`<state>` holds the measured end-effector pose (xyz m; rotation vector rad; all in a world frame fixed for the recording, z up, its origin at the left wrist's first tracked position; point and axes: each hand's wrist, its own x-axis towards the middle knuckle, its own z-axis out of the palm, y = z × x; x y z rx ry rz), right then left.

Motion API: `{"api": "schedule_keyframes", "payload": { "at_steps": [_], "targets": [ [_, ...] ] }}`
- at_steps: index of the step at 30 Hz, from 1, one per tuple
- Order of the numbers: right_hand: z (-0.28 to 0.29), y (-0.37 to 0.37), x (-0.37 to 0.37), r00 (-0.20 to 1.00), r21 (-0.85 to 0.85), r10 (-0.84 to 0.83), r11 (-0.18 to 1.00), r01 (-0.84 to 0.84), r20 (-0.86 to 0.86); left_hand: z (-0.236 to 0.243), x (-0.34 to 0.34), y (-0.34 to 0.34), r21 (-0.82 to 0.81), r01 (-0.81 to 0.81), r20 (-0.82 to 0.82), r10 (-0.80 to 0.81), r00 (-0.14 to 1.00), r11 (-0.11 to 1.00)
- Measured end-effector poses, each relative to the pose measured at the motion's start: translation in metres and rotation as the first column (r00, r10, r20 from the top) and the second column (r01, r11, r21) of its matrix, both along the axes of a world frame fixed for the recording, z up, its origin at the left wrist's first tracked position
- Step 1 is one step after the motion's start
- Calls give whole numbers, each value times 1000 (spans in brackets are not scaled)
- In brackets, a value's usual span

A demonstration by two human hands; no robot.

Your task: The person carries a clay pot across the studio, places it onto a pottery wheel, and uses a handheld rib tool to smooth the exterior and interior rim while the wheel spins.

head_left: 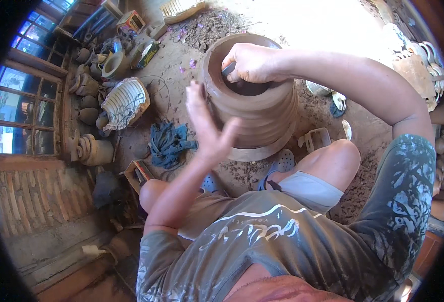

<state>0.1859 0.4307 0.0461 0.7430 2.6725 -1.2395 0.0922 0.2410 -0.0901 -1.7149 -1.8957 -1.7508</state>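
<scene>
A large brown clay pot (249,118) stands upright between my legs on a round base (254,152), with ridged outer walls. Over its wide mouth reaches my right hand (254,63), closed round a small dark flat piece (227,69) that looks like a scraper; its lower part is hidden in the hand and the shadowed mouth. My left hand (209,128) is held up beside the pot's left wall, somewhat blurred, its fingers and thumb apart and nothing in it. Whether it touches the clay, I cannot tell.
Left of the pot lie a crumpled blue cloth (167,144) and a ribbed pale mold (125,104) with wire on it. Several clay pots (87,116) line the window wall. Loose clay (212,27) covers floor beyond the pot. A wooden piece (315,138) rests near my right knee.
</scene>
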Motion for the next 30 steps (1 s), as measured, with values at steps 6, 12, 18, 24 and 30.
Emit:
{"api": "schedule_keyframes", "payload": {
  "at_steps": [6,12,18,24,30],
  "targets": [
    [1,0,1,1000,-46,7,999,-8,-19,13,-2,12,-78,-10,-148,-2,989,997],
    [5,0,0,999,-60,42,997,-42,-1,13,-36,23,-84,177,-72,-183,980,981],
    [6,0,-3,997,-23,79,997,-79,-3,15,-84,47,-97,313,-108,-322,940,945],
    [11,0,-5,998,-67,56,996,-54,24,19,-106,47,-155,98,-345,-147,927,983],
    [5,-1,-10,1000,-76,-28,997,27,-3,19,7,1,-85,-93,-204,74,976,992]
  ]
}}
